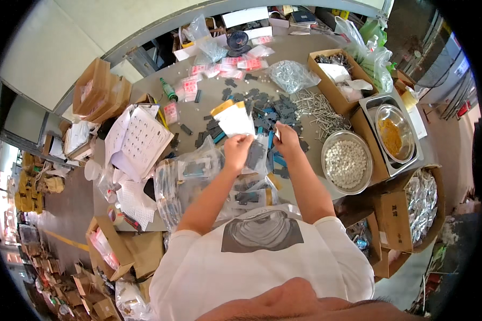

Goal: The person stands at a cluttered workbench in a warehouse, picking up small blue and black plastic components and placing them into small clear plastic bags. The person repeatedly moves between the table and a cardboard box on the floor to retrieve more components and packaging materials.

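Note:
My left hand (238,152) pinches the lower edge of a white paper packet (234,120) with a yellow-brown strip along its top. Just to the right, my right hand (288,141) is closed, and a small white piece (277,132) shows at its fingertips; its kind is too small to make out. Beyond both hands spreads a pile of dark grey flat plastic parts (284,108), with a few blue ones among them. Clear plastic bags (195,174) holding similar parts lie on the table below my left forearm.
Right of my hands are loose screws (322,113), a metal bowl of white caps (348,162) and a bowl of yellow pieces (392,136). Printed sheets (140,140) lie left, near a green bottle (168,90). At the back stand a small fan (238,40) and an open carton (334,80).

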Available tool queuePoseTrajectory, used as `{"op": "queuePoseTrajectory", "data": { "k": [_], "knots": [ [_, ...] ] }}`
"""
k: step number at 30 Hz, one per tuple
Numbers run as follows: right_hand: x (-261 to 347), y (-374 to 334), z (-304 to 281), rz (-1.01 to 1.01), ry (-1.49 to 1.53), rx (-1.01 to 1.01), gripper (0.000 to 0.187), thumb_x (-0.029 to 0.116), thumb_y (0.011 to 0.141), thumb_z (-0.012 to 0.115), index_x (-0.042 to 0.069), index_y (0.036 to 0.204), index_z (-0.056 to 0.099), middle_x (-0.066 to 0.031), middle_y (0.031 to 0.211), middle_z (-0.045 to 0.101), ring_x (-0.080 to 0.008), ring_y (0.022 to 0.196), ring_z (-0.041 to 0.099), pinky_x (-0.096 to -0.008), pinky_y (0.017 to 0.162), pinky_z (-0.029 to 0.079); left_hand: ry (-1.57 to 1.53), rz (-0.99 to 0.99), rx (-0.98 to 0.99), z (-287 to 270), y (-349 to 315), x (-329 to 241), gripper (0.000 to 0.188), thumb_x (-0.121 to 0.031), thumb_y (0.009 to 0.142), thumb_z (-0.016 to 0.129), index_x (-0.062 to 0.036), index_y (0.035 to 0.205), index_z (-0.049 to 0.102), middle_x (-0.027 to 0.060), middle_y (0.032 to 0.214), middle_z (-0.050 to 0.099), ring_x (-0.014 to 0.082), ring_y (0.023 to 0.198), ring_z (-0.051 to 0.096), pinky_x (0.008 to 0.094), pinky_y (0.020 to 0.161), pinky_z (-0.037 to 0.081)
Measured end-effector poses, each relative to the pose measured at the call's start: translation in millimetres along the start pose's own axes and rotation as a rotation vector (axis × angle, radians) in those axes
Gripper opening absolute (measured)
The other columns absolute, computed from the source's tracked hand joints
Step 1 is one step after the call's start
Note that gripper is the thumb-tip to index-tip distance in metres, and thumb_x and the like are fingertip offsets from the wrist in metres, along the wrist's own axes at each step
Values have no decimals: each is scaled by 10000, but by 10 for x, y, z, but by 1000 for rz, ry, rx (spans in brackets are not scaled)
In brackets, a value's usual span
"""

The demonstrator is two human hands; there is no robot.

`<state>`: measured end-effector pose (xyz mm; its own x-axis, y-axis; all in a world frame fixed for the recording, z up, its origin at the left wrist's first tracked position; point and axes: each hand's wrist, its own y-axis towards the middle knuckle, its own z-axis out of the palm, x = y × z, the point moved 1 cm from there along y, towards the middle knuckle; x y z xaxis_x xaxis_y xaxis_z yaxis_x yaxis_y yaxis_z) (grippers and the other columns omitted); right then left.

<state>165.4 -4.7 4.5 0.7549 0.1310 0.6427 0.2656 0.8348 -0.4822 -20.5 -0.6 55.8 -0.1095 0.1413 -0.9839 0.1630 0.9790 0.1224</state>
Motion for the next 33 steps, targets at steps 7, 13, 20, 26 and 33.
{"op": "queuePoseTrajectory", "data": {
  "k": [7, 13, 20, 26, 33],
  "knots": [
    [-40, -590, 127, 208, -471, 246, 362, 353, 774, 718, 55, 941, 600, -15, 893, 589, -129, 790, 528, -366, 662, 409, -355, -400, 107, -16, 114, 230, 241, -201, 809, 694, 35, 790, 648, 34, 731, 627, 89, 611, 549, 247, 555, 432],
    [-208, -304, -77, 219, -332, 173, 173, 203, 834, 658, 63, 922, 610, -25, 838, 621, -145, 673, 590, -321, 585, 474, -120, -529, 183, 29, 178, 502, 495, -496, 752, 697, -33, 630, 570, -3, 591, 511, 92, 504, 443, 276, 457, 335],
    [-330, -11, -236, 214, 15, -83, 76, 149, 900, 560, 78, 927, 557, -12, 770, 569, -104, 624, 534, -226, 470, 433, -104, -633, 486, 42, 34, 155, 389, -388, 788, 691, -3, 774, 642, 40, 724, 624, 122, 621, 565, 286, 517, 414],
    [-224, -124, -213, 203, 23, -28, 108, 182, 921, 539, 96, 856, 535, 5, 729, 536, -87, 594, 505, -216, 452, 396, -425, -782, 386, -19, 109, 155, 343, -205, 780, 701, 22, 1014, 597, 83, 920, 641, 197, 838, 631, 359, 698, 506],
    [-159, -261, -98, 30, 144, 123, 169, 203, 930, 530, 98, 798, 515, -1, 686, 518, -137, 578, 514, -293, 526, 439, 8, -430, 352, -53, 72, 132, 267, -97, 729, 669, -7, 962, 577, 82, 886, 626, 178, 845, 615, 314, 690, 479]
  ]
}}
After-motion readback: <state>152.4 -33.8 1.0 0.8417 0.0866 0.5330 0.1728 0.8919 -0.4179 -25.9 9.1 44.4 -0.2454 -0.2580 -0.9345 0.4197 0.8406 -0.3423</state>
